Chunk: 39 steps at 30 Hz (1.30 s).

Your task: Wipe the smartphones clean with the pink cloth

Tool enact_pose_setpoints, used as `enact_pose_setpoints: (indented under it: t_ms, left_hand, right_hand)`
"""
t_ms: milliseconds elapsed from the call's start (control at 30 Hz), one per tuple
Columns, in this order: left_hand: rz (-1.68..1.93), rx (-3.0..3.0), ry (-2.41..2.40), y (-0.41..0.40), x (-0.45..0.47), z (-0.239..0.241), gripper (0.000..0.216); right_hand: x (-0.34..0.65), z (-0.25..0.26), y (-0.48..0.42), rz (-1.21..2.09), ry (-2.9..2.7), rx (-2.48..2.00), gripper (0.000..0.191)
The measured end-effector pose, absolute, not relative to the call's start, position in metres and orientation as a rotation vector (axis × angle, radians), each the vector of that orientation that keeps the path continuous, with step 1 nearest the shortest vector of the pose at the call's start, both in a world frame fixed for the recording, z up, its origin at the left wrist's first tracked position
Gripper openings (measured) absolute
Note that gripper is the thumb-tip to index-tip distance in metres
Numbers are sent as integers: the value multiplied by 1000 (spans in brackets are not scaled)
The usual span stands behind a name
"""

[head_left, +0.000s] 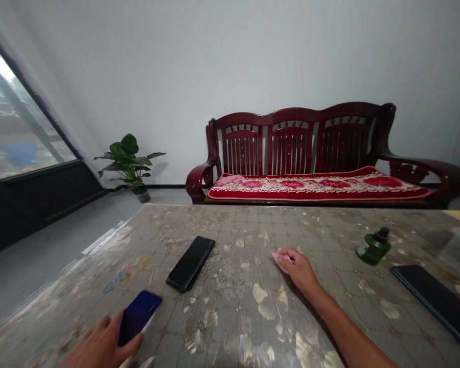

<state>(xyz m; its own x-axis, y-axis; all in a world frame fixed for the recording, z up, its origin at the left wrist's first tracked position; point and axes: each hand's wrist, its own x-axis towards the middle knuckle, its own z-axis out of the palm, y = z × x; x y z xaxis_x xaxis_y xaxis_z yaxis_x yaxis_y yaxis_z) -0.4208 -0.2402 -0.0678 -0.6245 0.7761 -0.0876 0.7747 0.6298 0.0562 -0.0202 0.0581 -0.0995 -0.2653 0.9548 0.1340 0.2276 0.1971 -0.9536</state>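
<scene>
At the near edge of the patterned table, the left hand has its fingers wrapped around the lower end of a blue-screened smartphone, which lies tilted with its top pointing away toward a black smartphone resting flat just beyond it. The right hand reaches out over the middle of the table with its fingers closed together on a small pink cloth pressed against the surface. A green bottle stands farther right, near a dark tablet at the table's right edge, and a red-cushioned wooden bench sits behind.
</scene>
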Motion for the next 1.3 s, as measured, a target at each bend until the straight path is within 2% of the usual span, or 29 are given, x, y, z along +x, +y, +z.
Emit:
enact_pose_setpoints:
  t_ms: [233,433,667,867,1033,1133,1233,1300]
  left_hand:
    - [-183,1357,2781,-156,-422,-39,65]
    - [-84,1480,2820,-112,-426,-42,59]
    - [-56,1516,2800,-95,-430,-45,62]
    - [-124,1520,2797,-95,-429,-47,54]
    - [98,1575,2805,-97,-415,-44,48]
    - [165,1661,2749,-98,-392,-44,57]
    - [54,1630,2683,-97,-368,-44,72]
    - [-1,1586,2668,-96,-357,-43,72]
  right_hand:
    - [-20,-99,55,1072,-1725,-1127,33]
    - [-20,-98,52,1028,-1760,-1133,35]
    - [-19,-101,53,1019,-1792,-1136,37]
    - [-19,-106,54,1062,-1729,-1123,40]
    - [-18,-106,55,1097,-1634,-1119,40]
    - [-17,-105,57,1128,-1587,-1118,41]
    - [-17,-105,57,1134,-1586,-1117,40]
    - [-16,-104,56,1118,-1593,-1121,40]
